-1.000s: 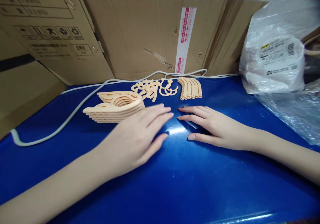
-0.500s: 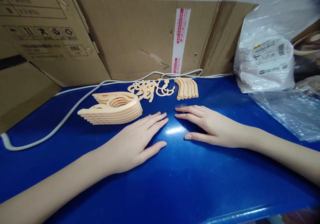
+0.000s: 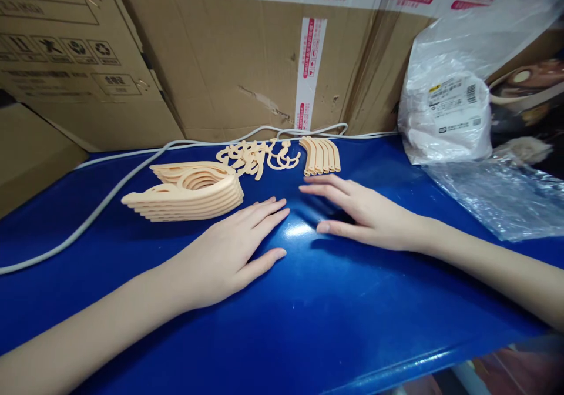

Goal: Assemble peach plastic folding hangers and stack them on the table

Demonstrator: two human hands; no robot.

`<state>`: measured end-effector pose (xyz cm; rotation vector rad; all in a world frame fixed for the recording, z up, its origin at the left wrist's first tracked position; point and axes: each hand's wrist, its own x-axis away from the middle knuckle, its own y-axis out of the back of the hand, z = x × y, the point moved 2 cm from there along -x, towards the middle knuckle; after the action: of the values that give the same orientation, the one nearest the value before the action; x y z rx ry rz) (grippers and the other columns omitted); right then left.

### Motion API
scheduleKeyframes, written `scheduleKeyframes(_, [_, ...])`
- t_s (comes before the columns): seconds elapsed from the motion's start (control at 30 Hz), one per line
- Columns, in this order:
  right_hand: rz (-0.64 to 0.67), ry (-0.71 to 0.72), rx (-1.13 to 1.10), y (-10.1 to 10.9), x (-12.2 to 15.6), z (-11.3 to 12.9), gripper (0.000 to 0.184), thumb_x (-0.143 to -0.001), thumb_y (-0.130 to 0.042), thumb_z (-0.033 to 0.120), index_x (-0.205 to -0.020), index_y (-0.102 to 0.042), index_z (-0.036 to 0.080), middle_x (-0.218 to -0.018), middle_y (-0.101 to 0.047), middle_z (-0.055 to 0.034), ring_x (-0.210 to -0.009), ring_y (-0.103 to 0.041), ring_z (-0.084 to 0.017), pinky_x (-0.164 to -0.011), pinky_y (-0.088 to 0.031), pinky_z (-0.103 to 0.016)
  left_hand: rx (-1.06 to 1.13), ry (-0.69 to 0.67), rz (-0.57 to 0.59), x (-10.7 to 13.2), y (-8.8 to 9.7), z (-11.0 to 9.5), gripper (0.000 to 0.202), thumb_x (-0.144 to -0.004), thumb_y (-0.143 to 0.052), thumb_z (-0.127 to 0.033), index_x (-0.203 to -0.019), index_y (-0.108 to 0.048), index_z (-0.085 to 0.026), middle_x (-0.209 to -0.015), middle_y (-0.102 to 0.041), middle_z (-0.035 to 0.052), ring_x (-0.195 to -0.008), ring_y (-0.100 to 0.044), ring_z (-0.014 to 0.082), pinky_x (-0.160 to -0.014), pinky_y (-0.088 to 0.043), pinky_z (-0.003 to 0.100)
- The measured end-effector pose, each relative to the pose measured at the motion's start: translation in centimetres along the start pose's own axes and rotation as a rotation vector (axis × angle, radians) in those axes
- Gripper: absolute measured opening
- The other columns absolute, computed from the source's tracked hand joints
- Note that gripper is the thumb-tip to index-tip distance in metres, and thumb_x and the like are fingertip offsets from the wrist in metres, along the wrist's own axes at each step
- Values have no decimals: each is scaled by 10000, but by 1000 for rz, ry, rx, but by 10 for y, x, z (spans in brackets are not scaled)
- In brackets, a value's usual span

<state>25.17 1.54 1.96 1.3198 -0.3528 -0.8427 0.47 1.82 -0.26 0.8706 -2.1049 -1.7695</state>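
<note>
My left hand lies palm down on the blue table, its fingers stretched out and nothing in them. Just beyond it, to the left, is a stack of beige plastic hanger parts, curved and nested together. My right hand hovers a little over the table, thumb and fingers apart, holding nothing. Its fingertips are close to a row of beige curved arm pieces lying side by side. Left of that row sits a loose heap of beige hooks.
Cardboard boxes stand along the back and left. A white cable runs along the table's rear and curves down the left side. At the right are a wrapped white roll with a label and a crumpled clear plastic bag.
My right hand has lifted off the table and its fingers have come nearer the row of curved pieces. My left hand stays flat. The view has shifted slightly right.
</note>
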Motion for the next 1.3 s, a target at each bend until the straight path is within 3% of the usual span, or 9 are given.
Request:
scheduleKeyframes(0.13, [-193,-162,91,16,-11,-22,434,-969,-470,495,-1284,-567,212,-1279,-610,-128,-1158,-607,-297,-988,-487,-473,-3,20,40,1,3,0,582,-1003,-380,-521,-1490,-411,-205,-1568,-383,87,-1432,-389,285,-1190,-342,486])
scheduleKeyframes(0.2, [-231,-251,159,23,-18,-45,509,-952,-479,468,-1361,-481,166,-1277,-601,-165,-1060,-646,-310,-901,-521,-479,-9,24,65,1,4,0,592,-1005,-366,-526,-1490,-409,-189,-1573,-370,92,-1438,-379,285,-1189,-341,491])
scheduleKeyframes(0.3, [-221,-395,296,28,-30,-83,580,-920,-503,443,-1422,-411,167,-1242,-613,-176,-953,-670,-321,-777,-538,-478,-10,18,63,1,4,0,593,-1006,-352,-534,-1493,-403,-198,-1578,-361,81,-1443,-371,275,-1188,-346,484])
scheduleKeyframes(0.4, [-221,-523,312,28,-43,-114,573,-897,-525,436,-1399,-435,173,-1119,-661,-146,-972,-655,-330,-812,-519,-489,-3,15,48,1,4,1,583,-1005,-358,-535,-1491,-407,-216,-1573,-373,71,-1439,-380,268,-1190,-348,474])
scheduleKeyframes(0.6, [-161,-608,281,16,-63,-137,532,-867,-531,380,-1338,-487,136,-1010,-692,-134,-932,-651,-308,-817,-504,-450,-10,-2,24,4,2,3,584,-1014,-346,-529,-1495,-399,-201,-1577,-374,74,-1441,-378,270,-1196,-335,473])
scheduleKeyframes(0.87, [-71,-681,370,19,-64,-133,550,-856,-533,379,-1352,-469,148,-1049,-705,-139,-931,-651,-302,-744,-471,-391,-20,-9,21,5,1,2,570,-1024,-344,-511,-1502,-380,-202,-1584,-364,71,-1446,-368,261,-1199,-323,462])
scheduleKeyframes(1.03, [73,-753,489,36,-44,-122,501,-810,-606,375,-1255,-538,156,-912,-714,-139,-778,-654,-299,-590,-405,-345,-16,12,76,3,6,0,573,-1020,-372,-481,-1491,-398,-157,-1578,-365,105,-1448,-361,281,-1194,-328,477])
scheduleKeyframes(1.13, [177,-715,526,44,-26,-101,328,-796,-625,302,-1100,-597,182,-839,-705,-111,-707,-641,-269,-542,-357,-314,-16,20,74,4,8,-1,573,-1018,-383,-474,-1494,-391,-155,-1578,-363,110,-1450,-358,285,-1189,-336,483])
scheduleKeyframes(1.3, [261,-568,586,41,-1,-43,225,-861,-537,218,-1078,-562,165,-892,-712,-147,-656,-637,-256,-506,-253,-316,-8,31,59,4,6,-3,553,-1018,-392,-461,-1482,-402,-160,-1573,-377,113,-1445,-366,280,-1186,-340,481])
